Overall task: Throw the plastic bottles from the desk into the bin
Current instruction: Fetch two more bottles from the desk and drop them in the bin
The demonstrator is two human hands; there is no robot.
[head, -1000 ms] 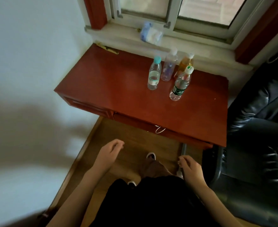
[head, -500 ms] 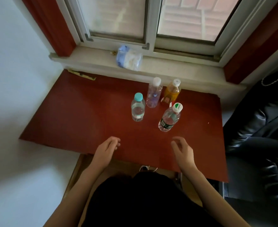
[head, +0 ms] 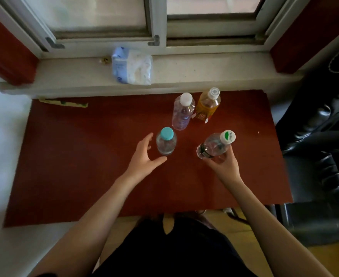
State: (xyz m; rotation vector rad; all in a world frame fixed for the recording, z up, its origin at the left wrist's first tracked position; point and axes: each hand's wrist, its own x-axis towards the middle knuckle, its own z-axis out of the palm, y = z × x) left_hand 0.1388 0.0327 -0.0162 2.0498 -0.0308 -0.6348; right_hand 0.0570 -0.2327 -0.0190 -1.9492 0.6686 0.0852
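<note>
Several plastic bottles stand on the red-brown desk [head: 80,156]. My left hand [head: 144,154] is open and cupped beside the teal-capped clear bottle [head: 166,141], with the thumb under its near side and the fingers just left of it. My right hand [head: 225,165] wraps the lower body of the clear bottle with the green-and-white cap [head: 214,145], which leans to the right. Farther back stand a white-capped bottle of pale purple liquid [head: 182,111] and a white-capped bottle of amber drink [head: 207,104], side by side. No bin is in view.
A window sill [head: 204,70] runs along the desk's far edge and carries a blue-and-white tissue pack [head: 131,65]. A black leather chair [head: 320,156] stands close against the desk's right side. A white wall is on the left. A yellow strip [head: 62,102] lies at the desk's far left corner.
I have stepped up to the desk and both hands have reached forward over it. The right hand has closed on the green-and-white-capped bottle and the left hand has arrived beside the teal-capped one.
</note>
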